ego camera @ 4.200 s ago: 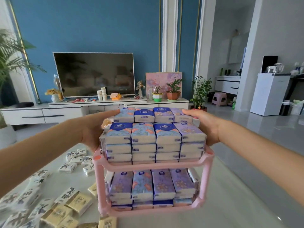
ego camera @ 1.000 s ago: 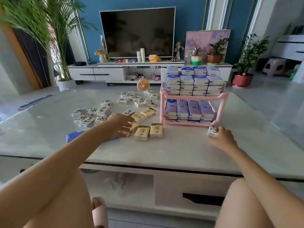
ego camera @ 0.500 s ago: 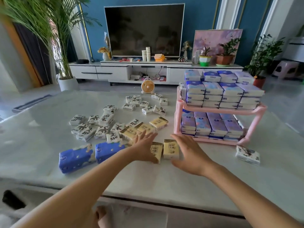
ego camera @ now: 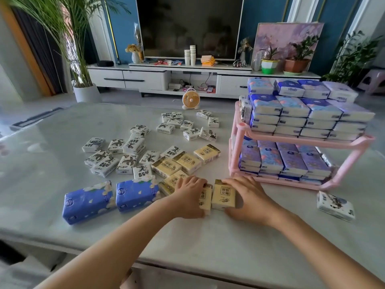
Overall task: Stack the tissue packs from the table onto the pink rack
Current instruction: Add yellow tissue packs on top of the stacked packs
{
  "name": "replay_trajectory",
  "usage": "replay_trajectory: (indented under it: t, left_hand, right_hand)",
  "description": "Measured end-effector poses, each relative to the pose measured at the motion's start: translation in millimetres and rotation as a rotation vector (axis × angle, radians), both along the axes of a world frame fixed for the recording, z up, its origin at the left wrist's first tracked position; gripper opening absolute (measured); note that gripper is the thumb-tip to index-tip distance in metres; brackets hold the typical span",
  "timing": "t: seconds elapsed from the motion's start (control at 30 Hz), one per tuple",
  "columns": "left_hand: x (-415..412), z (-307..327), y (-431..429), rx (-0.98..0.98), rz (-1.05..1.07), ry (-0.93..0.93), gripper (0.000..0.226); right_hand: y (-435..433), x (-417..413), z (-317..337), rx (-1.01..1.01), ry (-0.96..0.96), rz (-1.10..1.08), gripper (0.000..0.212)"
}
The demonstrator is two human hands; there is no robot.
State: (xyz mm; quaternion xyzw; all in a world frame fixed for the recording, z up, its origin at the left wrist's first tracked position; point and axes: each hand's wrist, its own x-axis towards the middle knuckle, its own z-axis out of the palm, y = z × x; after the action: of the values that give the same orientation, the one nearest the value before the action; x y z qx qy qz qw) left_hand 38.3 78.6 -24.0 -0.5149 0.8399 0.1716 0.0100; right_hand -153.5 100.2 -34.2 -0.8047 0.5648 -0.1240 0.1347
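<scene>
The pink rack stands on the table at the right, both shelves filled with blue and purple tissue packs. In front of me two yellow tissue packs lie side by side. My left hand rests on the left one, fingers curled over its top. My right hand presses against the right side of the right one. More yellow packs lie just behind. Several white packs with black print are scattered across the middle of the table.
Two larger blue packs lie left of my hands. One white pack lies alone at the right, in front of the rack. A small orange fan stands on the floor beyond the table's far edge.
My head has moved closer to the table. Both hands have closed in on the two yellow packs from either side; half a second ago their fingers were spread just above them.
</scene>
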Motion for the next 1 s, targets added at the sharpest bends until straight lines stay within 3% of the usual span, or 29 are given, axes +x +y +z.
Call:
replay_trajectory:
  t: [0.2,0.27,0.47,0.67,0.77,1.0]
  left_hand:
    - [4.2,13.7,13.9,-0.074,0.018,0.081,0.087]
    - [7.9,24.2,20.1,-0.143,0.032,0.193,0.085]
    - [-16.9,96.0,10.0,-0.609,0.067,0.785,0.069]
    - [-60.3,172.5,-25.4,-0.643,0.008,0.925,0.061]
    - [-77.0,182.0,-37.7,-0.526,-0.047,0.972,0.06]
    - [-97.2,151.8,-64.6,-0.408,-0.155,0.706,0.068]
  right_hand:
    - [20.5,1.8,13.2,-0.134,-0.13,-0.018,0.07]
    - [34.2,-2.4,31.9,-0.228,-0.179,0.001,0.067]
    - [54.5,-32.7,131.9,-0.606,-0.585,-0.052,0.048]
    - [17.9,-78.8,185.2,-0.577,-0.87,-0.176,0.048]
    - [3.1,-95.2,183.4,-0.55,-0.856,-0.212,0.045]
    - [-36.6,-101.6,165.6,-0.466,-0.498,-0.259,0.053]
